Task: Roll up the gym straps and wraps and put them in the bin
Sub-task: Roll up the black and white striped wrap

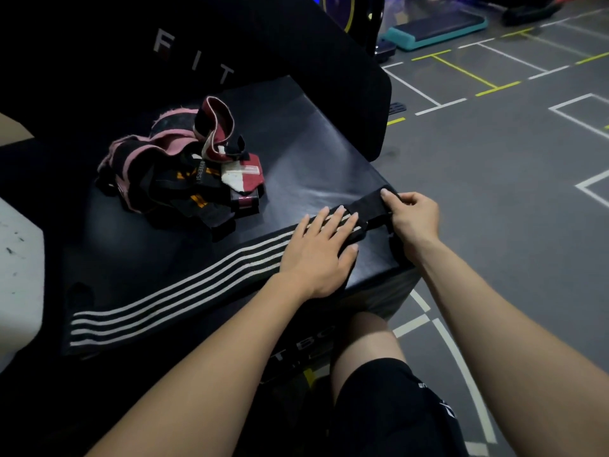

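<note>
Long black elastic wrap with white stripes point(184, 291) laid flat along near edge of black padded counter point(313, 153), ready for rolling. Pinned under flat, extended left hand point(316, 255); its right end pinched by right hand point(412, 216) fingers point(387, 196). Tangled pile of straps point(178, 169) left farther back. Bin not identified.

Black white-striped wrap point(184, 288) lies unrolled, flat — tangled pink, red, black straps point(178, 169) heaped beyond.

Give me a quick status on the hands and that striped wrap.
Left hand flat, pressing striped wrap on black box. Right hand pinching its black end. Wrap unrolled. Tangled pile of straps waiting behind; nothing blocking.
</note>
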